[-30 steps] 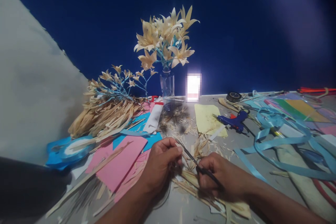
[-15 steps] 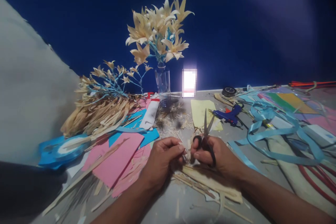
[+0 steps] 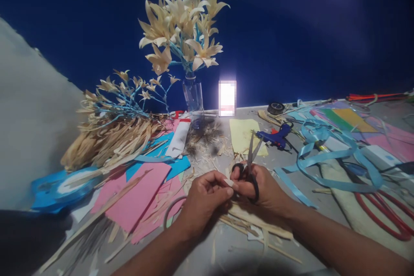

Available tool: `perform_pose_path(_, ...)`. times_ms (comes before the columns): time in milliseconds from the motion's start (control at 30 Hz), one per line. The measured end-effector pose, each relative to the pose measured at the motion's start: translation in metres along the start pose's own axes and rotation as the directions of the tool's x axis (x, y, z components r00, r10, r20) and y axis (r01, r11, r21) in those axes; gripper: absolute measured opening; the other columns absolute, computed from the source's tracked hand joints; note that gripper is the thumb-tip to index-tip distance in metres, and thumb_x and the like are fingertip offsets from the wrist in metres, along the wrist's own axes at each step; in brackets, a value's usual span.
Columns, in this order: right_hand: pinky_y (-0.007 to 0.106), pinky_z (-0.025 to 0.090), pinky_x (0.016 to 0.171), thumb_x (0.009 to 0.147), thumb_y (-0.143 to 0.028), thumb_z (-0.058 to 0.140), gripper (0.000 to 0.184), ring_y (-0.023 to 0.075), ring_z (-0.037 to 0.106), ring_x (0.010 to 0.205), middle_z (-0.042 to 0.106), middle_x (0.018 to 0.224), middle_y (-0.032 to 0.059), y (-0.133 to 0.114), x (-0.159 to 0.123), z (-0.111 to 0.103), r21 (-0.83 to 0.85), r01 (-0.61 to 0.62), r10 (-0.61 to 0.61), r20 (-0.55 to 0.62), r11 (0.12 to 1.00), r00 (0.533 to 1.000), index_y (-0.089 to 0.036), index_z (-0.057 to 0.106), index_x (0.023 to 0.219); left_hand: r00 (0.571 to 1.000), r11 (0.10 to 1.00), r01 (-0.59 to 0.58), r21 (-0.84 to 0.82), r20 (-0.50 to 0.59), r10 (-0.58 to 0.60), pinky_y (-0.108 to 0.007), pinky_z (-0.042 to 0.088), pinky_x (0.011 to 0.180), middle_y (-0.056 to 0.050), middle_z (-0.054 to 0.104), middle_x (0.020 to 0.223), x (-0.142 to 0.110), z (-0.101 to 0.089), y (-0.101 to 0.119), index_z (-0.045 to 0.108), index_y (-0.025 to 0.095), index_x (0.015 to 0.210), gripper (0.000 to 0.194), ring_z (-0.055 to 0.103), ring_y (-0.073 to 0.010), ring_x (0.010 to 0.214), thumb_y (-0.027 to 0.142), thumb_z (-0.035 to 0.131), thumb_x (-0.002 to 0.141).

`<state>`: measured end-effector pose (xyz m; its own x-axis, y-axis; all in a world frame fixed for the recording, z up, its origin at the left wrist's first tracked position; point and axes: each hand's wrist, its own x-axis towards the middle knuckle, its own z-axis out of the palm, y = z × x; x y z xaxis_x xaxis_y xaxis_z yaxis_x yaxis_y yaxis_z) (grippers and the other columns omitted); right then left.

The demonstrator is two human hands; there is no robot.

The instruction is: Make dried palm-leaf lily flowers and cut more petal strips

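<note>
My left hand (image 3: 211,196) is closed in a pinch on a small pale strip (image 3: 228,182), which looks like dried husk. Its lower part is hidden by the fingers. My right hand (image 3: 258,187) grips black-handled scissors (image 3: 251,157), their blades parted and pointing up and away from me. The right fingertips meet the left ones at the strip. Under both hands lie dried husk pieces (image 3: 268,220) on the grey table. Behind, a clear bottle (image 3: 193,101) holds a bunch of cream husk flowers (image 3: 184,21) on blue-wrapped stems.
At left are a husk bundle (image 3: 87,142), smaller flowers (image 3: 123,95), pink sheets (image 3: 139,194) and a blue ribbon roll (image 3: 76,185). A blue glue gun (image 3: 278,136) rests by yellow paper (image 3: 241,133). Loose blue ribbon (image 3: 333,181) and red-handled scissors (image 3: 381,215) lie at right.
The scissors have swung from pointing at my left hand to pointing upward, away from the strip. My right fingertips have moved left to meet my left hand. The view has shifted slightly.
</note>
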<state>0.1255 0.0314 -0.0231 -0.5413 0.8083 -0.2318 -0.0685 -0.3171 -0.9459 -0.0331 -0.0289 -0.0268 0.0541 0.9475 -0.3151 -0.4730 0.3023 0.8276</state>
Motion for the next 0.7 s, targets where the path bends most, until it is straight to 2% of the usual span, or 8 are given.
perform_pose_path(200,0.019,0.034,0.050,0.061,-0.034,0.088,0.041,0.0085,0.045,0.055,0.054,0.063,-0.0053,-0.001,-0.003,0.001,0.022,-0.012,0.011,0.051,1.000,0.999,-0.016,0.058,0.081,0.999,1.000,-0.002,0.015,0.032,0.002,-0.023,0.034,0.054,0.001,0.055,0.052,-0.001,0.002,0.003,0.058,0.016,0.071,0.019,0.048,-0.0100,0.051,0.026,0.073,0.080)
perform_pose_path(367,0.020,0.032,0.049,0.058,-0.037,0.089,0.043,0.0086,0.046,0.052,0.057,0.063,-0.0038,-0.004,-0.001,0.000,0.158,-0.015,-0.006,0.128,0.987,0.992,-0.017,0.057,0.078,0.993,0.989,0.054,-0.139,0.109,-0.038,-0.024,0.039,0.054,0.003,0.052,0.052,0.000,0.005,0.008,0.058,0.016,0.071,0.019,0.045,-0.0087,0.048,0.025,0.071,0.081)
perform_pose_path(467,0.020,0.031,0.049,0.061,-0.038,0.087,0.039,0.0079,0.043,0.052,0.053,0.063,-0.0040,-0.005,0.002,-0.004,0.191,0.006,-0.021,0.077,0.982,0.997,-0.016,0.058,0.076,0.998,0.983,0.038,-0.181,0.058,-0.028,-0.022,0.040,0.054,0.004,0.051,0.053,0.002,0.004,0.011,0.058,0.015,0.070,0.020,0.045,-0.0075,0.047,0.025,0.071,0.082)
perform_pose_path(533,0.021,0.034,0.051,0.062,-0.038,0.086,0.039,0.0095,0.047,0.057,0.056,0.067,-0.0026,-0.004,0.003,-0.006,0.182,0.015,-0.022,0.034,0.983,0.999,-0.016,0.060,0.080,0.999,0.985,0.030,-0.171,0.025,-0.026,-0.021,0.040,0.054,0.004,0.051,0.053,0.003,0.003,0.013,0.058,0.015,0.069,0.022,0.044,-0.0069,0.047,0.026,0.074,0.080)
perform_pose_path(633,0.021,0.039,0.057,0.061,-0.036,0.086,0.041,0.0112,0.052,0.064,0.062,0.075,-0.0001,-0.002,0.004,-0.006,0.103,0.017,-0.023,0.054,0.994,0.998,-0.015,0.061,0.085,1.000,0.990,0.027,-0.141,0.003,-0.027,-0.021,0.039,0.053,0.004,0.052,0.054,0.002,0.004,0.014,0.058,0.015,0.069,0.025,0.043,-0.0067,0.047,0.027,0.078,0.076)
perform_pose_path(700,0.021,0.039,0.055,0.060,-0.037,0.088,0.042,0.0105,0.051,0.061,0.061,0.072,-0.0011,-0.002,0.002,-0.004,0.036,-0.017,0.013,0.088,0.999,0.996,-0.015,0.060,0.084,1.000,0.993,0.016,-0.114,-0.021,-0.018,-0.020,0.037,0.052,0.003,0.052,0.053,0.000,0.005,0.015,0.057,0.016,0.070,0.025,0.044,-0.0071,0.048,0.028,0.078,0.076)
